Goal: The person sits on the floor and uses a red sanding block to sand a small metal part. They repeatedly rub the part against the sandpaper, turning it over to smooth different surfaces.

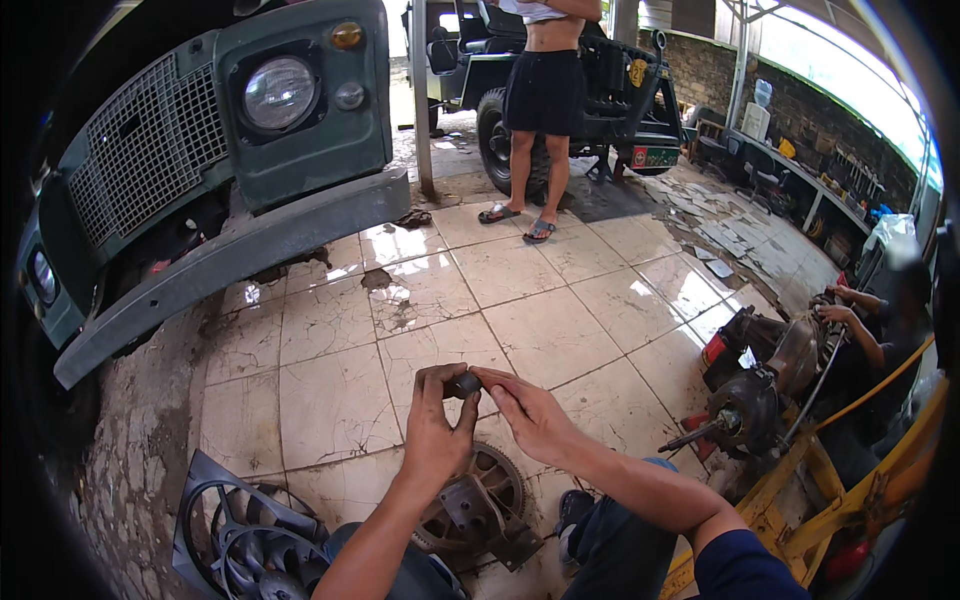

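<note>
Black and stubby, a small cylindrical part (463, 384) sits pinched between the fingers of the left hand (436, 425) and right hand (530, 412), already free above the rusty toothed gear assembly (478, 505) on the tiled floor (420, 300), apparently mid-inspection.

- The small dark part (463, 384) pinched between the left hand (437, 425) and right hand (530, 412) looks matt, like rubber or grimy metal.
- The gear wheel (478, 500) near the knees is rusty, rough metal.
- The floor tiles (560, 330) are glossy, stained and cracked.
- The fan (245, 540) at near left looks like matt grey plastic.
- The bumper (240, 250) on the far-left vehicle is dull painted metal.
</note>
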### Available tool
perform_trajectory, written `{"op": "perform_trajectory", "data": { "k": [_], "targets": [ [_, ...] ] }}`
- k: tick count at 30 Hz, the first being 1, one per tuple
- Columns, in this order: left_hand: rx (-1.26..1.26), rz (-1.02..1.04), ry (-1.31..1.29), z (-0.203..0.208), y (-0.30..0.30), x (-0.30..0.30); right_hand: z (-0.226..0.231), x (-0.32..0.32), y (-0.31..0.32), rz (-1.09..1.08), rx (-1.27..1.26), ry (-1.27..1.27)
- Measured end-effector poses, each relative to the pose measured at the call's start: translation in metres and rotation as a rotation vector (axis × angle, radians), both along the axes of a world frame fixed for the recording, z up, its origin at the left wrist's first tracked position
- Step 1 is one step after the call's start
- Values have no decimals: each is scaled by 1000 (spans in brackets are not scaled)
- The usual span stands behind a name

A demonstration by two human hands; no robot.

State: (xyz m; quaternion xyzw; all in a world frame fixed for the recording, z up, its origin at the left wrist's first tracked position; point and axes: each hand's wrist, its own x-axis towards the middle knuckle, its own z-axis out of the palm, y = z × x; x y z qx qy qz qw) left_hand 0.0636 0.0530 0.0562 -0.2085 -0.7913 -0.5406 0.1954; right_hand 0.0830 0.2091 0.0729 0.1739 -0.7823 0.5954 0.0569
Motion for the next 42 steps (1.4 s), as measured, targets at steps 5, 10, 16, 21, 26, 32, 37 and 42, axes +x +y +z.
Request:
{"op": "perform_trajectory", "data": {
  "k": [5,10,16,21,26,32,37,42],
  "targets": [
    [138,1,-38,-1,1,0,-16,-7,-7,-48,-44,79],
    [255,-30,-70,4,-1,4,-5,-2,-19,-85,25,34],
    [285,-45,-58,0,1,2,-18,-9,-18,-90,-17,98],
    [248,-30,4,1,0,0,-14,-6,-21,-108,46,210],
    [268,-48,-11,5,1,0,-13,-9,-20,-99,-60,116],
    [187,-20,37,-1,-4,-2,-12,-4,-23,-105,-15,69],
    [193,-22,74,-2,-1,-4,-11,-4,-21,-118,-20,104],
    [213,9,16,-4,-2,-8,-10,-4,-22,-132,-1,135]
  ]
}}
